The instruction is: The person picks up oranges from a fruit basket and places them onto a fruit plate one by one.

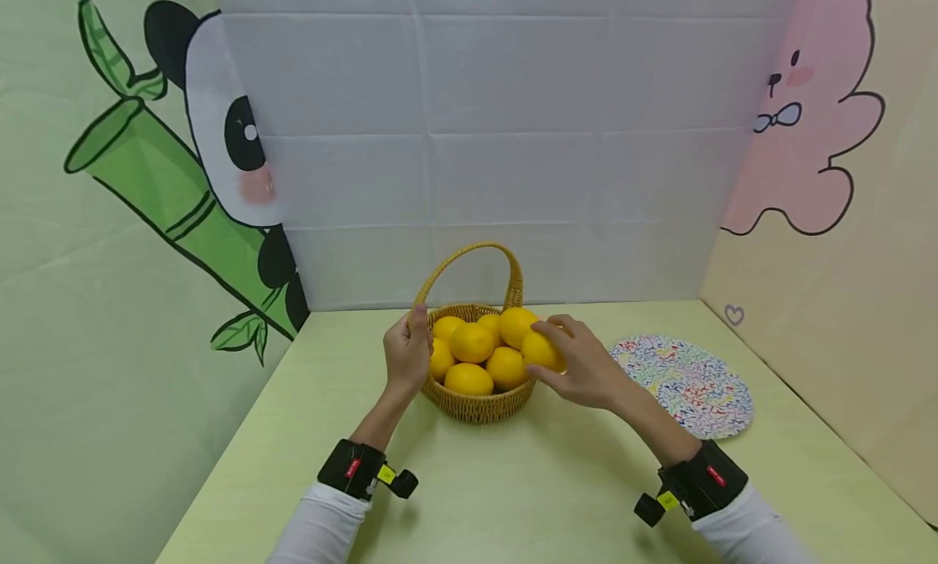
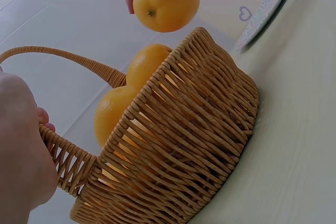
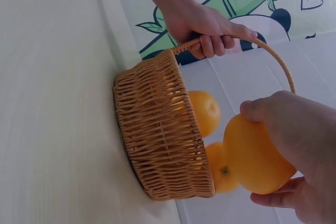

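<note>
White sleeves (image 1: 322, 523), black wrist straps (image 1: 700, 484)

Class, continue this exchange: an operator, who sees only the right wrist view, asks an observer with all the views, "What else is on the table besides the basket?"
Observer: A round, multicoloured speckled plate, to the right of the basket.
Operator: I see two oranges in the basket. Are there more?
Observer: Yes, the head view shows at least six there.
Operator: Is the held orange in the right hand touching them?
Observer: No, the left wrist view shows a gap between it and the oranges visible there.
</note>
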Action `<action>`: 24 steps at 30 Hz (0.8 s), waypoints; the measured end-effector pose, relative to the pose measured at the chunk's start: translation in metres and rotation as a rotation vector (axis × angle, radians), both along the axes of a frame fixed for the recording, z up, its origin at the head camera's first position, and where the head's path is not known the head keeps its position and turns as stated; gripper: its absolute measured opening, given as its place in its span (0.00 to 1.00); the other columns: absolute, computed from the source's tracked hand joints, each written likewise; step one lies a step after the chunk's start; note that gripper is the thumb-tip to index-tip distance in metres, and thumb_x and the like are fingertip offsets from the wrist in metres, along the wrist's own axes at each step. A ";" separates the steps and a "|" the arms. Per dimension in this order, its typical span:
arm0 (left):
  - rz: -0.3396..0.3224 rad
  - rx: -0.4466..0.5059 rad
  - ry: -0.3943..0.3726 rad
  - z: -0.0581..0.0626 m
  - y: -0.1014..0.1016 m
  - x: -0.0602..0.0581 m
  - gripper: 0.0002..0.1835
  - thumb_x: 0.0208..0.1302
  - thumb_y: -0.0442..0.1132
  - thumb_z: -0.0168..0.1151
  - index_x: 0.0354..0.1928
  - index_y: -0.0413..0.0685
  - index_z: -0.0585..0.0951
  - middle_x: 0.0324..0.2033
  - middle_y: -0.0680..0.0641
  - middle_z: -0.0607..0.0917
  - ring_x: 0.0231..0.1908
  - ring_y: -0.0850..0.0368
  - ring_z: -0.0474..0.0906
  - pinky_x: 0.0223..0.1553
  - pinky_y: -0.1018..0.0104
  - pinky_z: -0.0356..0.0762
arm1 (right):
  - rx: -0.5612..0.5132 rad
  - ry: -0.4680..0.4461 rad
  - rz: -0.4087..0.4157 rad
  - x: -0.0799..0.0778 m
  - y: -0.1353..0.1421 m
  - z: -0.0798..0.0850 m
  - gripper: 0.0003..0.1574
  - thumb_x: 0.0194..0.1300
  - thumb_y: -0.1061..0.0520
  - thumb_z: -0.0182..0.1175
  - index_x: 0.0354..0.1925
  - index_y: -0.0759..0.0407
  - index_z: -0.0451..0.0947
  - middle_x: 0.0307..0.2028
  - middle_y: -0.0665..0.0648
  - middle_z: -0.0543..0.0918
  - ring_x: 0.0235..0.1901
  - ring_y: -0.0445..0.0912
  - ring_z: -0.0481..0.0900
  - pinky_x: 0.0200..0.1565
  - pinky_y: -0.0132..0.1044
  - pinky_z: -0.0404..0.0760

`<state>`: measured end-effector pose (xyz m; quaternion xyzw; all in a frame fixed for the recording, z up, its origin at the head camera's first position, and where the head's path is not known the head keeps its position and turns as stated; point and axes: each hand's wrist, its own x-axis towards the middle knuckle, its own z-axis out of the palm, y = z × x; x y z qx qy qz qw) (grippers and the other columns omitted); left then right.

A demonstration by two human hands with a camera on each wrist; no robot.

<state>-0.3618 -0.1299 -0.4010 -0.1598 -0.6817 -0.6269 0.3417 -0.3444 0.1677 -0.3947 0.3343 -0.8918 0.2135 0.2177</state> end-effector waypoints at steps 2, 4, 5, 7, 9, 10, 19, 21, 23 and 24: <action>-0.004 0.001 0.000 0.000 -0.002 0.001 0.29 0.83 0.40 0.49 0.16 0.41 0.63 0.08 0.55 0.64 0.07 0.68 0.57 0.09 0.79 0.54 | -0.008 -0.006 -0.015 0.001 0.005 0.000 0.40 0.65 0.42 0.70 0.69 0.58 0.74 0.64 0.64 0.72 0.57 0.58 0.72 0.54 0.56 0.80; -0.005 0.000 -0.001 0.000 -0.004 0.001 0.29 0.83 0.40 0.49 0.16 0.40 0.63 0.08 0.55 0.63 0.07 0.68 0.57 0.09 0.79 0.54 | -0.014 -0.007 -0.035 0.002 0.010 0.000 0.40 0.65 0.42 0.71 0.68 0.58 0.74 0.64 0.64 0.72 0.57 0.58 0.73 0.53 0.56 0.81; -0.006 0.000 -0.002 0.000 -0.005 0.002 0.29 0.83 0.40 0.49 0.16 0.40 0.63 0.08 0.55 0.63 0.07 0.68 0.57 0.09 0.79 0.54 | -0.015 -0.007 -0.045 0.003 0.013 0.000 0.40 0.64 0.42 0.71 0.68 0.57 0.74 0.63 0.64 0.72 0.56 0.58 0.73 0.52 0.55 0.81; -0.004 0.000 -0.004 0.000 -0.007 0.003 0.29 0.83 0.40 0.49 0.17 0.39 0.63 0.08 0.55 0.63 0.07 0.68 0.57 0.09 0.79 0.54 | -0.017 -0.003 -0.061 0.003 0.018 0.000 0.40 0.64 0.42 0.72 0.68 0.57 0.75 0.63 0.63 0.73 0.55 0.57 0.73 0.50 0.54 0.83; -0.001 0.001 -0.005 0.000 -0.009 0.003 0.29 0.83 0.40 0.49 0.17 0.40 0.64 0.08 0.55 0.63 0.07 0.68 0.57 0.09 0.79 0.54 | -0.012 0.006 -0.075 0.003 0.023 0.000 0.40 0.63 0.42 0.72 0.67 0.57 0.75 0.62 0.63 0.73 0.54 0.57 0.74 0.47 0.53 0.84; -0.002 0.002 -0.006 0.000 -0.010 0.004 0.29 0.83 0.40 0.49 0.17 0.40 0.64 0.08 0.55 0.63 0.07 0.68 0.57 0.09 0.79 0.54 | -0.011 0.011 -0.079 0.003 0.025 0.000 0.40 0.63 0.42 0.72 0.67 0.57 0.75 0.62 0.64 0.73 0.53 0.57 0.74 0.46 0.53 0.84; -0.021 -0.002 -0.010 0.001 -0.018 0.005 0.28 0.83 0.40 0.48 0.17 0.44 0.64 0.08 0.55 0.63 0.07 0.67 0.56 0.08 0.78 0.52 | -0.050 0.007 -0.157 -0.001 0.054 0.002 0.40 0.61 0.46 0.74 0.66 0.59 0.75 0.58 0.64 0.75 0.48 0.57 0.75 0.42 0.53 0.85; -0.019 -0.002 -0.011 0.002 -0.019 0.006 0.28 0.83 0.40 0.48 0.17 0.43 0.63 0.08 0.55 0.63 0.07 0.67 0.55 0.09 0.78 0.52 | -0.059 0.002 -0.180 -0.002 0.060 0.002 0.40 0.61 0.47 0.74 0.66 0.59 0.74 0.58 0.63 0.75 0.48 0.56 0.75 0.42 0.53 0.85; -0.017 -0.002 -0.014 0.002 -0.019 0.006 0.28 0.83 0.41 0.48 0.17 0.43 0.63 0.08 0.55 0.62 0.07 0.67 0.55 0.09 0.78 0.51 | -0.066 -0.006 -0.199 -0.004 0.068 0.002 0.39 0.61 0.48 0.74 0.66 0.59 0.74 0.57 0.63 0.75 0.48 0.56 0.75 0.43 0.53 0.85; -0.016 -0.002 -0.013 0.002 -0.019 0.006 0.28 0.83 0.41 0.48 0.17 0.43 0.63 0.08 0.55 0.62 0.07 0.67 0.55 0.09 0.78 0.51 | -0.070 -0.008 -0.206 -0.004 0.072 0.001 0.39 0.62 0.48 0.74 0.66 0.60 0.74 0.57 0.64 0.74 0.48 0.57 0.74 0.43 0.54 0.85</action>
